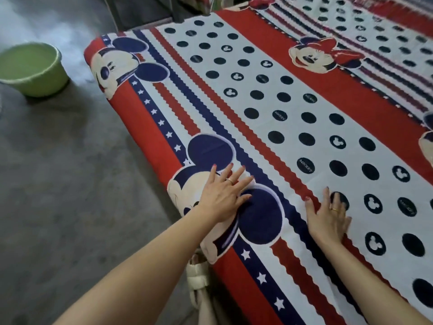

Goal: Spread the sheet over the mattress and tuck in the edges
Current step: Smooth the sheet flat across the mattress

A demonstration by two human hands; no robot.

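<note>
left hand [222, 198]: fingers spread flat on sheet [269, 109] near left edge | right hand [328, 219]: flat, fingers wide, pressing sheet | green basin [30, 69]: floor, far left

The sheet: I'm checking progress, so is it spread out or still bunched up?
Spread. The sheet lies flat across the mattress top, its pattern unwrinkled, with the left hand and right hand flat on it.

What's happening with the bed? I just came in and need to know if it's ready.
A person is making it. Both hands lie flat on the patterned sheet: the left hand near the bed's edge, the right hand further in. The sheet looks smooth and wraps over the near edge and far corner. A green basin sits on the floor beside the bed.
</note>
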